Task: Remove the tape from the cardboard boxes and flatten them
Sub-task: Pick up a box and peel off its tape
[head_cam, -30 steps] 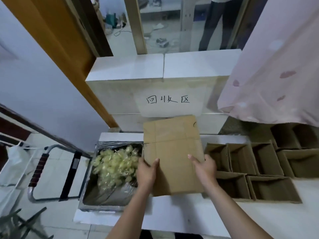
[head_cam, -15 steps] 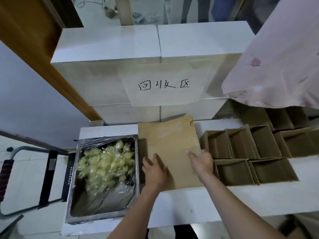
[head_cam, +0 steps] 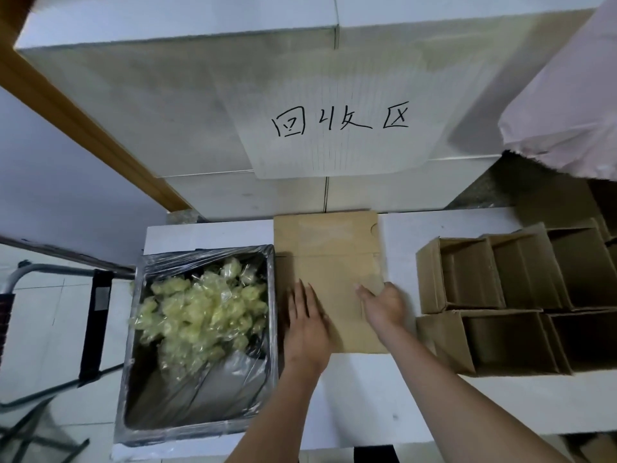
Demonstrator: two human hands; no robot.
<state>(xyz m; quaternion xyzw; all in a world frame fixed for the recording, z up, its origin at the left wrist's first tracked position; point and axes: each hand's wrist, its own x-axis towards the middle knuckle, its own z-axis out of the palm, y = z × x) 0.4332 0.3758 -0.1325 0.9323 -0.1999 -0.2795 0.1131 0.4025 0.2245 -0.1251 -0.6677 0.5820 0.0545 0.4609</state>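
A flattened brown cardboard box (head_cam: 329, 262) lies on the white table (head_cam: 367, 396), its far edge against the white blocks. My left hand (head_cam: 307, 324) lies flat on its near left part, fingers straight. My right hand (head_cam: 384, 304) presses on its right edge, fingers mostly straight. Several open brown cardboard boxes (head_cam: 500, 295) stand in rows to the right.
A metal tray (head_cam: 200, 426) lined with plastic film holds a heap of crumpled yellowish tape (head_cam: 200, 305) left of the flat box. White blocks (head_cam: 200, 111) with a handwritten paper sign (head_cam: 340, 125) stand behind. A pink cloth (head_cam: 567, 111) hangs at the upper right. A folding frame (head_cam: 93, 322) stands at the left.
The flat box has gone from held tilted to lying flat on the table. Both hands now press down on it. The camera has tipped down and moved closer.
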